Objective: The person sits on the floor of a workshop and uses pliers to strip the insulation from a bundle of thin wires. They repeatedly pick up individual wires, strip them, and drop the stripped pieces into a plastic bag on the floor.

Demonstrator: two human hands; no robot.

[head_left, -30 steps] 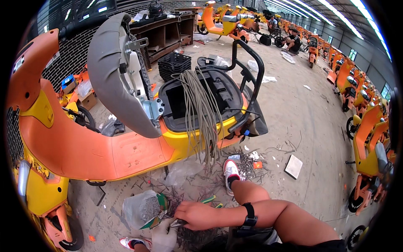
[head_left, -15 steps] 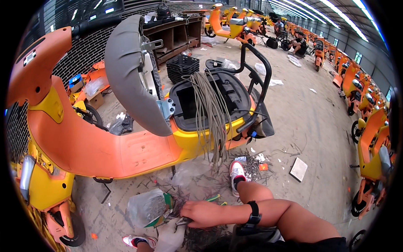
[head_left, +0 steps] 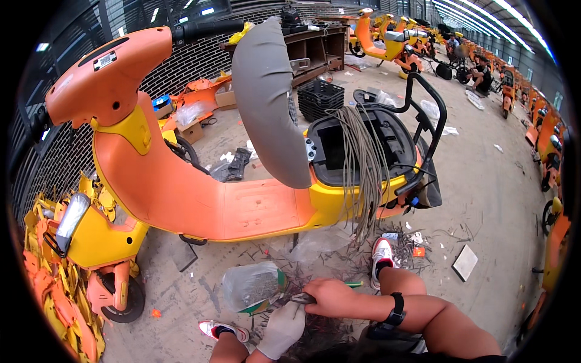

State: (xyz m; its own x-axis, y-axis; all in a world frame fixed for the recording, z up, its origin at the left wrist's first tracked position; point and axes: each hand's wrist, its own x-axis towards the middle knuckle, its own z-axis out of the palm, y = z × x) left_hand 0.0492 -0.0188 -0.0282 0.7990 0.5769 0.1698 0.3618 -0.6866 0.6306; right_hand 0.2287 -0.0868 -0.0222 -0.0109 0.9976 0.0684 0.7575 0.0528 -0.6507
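Low in the head view, my left hand (head_left: 283, 330) wears a pale glove, and its fingers are closed at a small bundle of grey strips (head_left: 302, 298). My bare right hand (head_left: 331, 297) meets it there, closed on the same bundle. Exactly what the strips are is too small to tell. A clear plastic bag (head_left: 249, 285) with a green edge lies just left of both hands. Beyond my right hand, a green-and-yellow handle (head_left: 353, 284) shows on the floor. Many dark, thin strips lie scattered beneath and around my hands.
An orange-and-yellow scooter (head_left: 260, 209) stands ahead, its grey seat (head_left: 266, 103) tipped up and long grey cables (head_left: 363, 163) draped over its rear. Yellow and orange panels (head_left: 57, 290) are heaped at left. A pale tile (head_left: 465, 263) lies at right; black crates (head_left: 321, 100) stand behind.
The view has swung left, so the scooter and floor items sit further right in the picture. My hands remain close together, with the grey bundle now showing between them.
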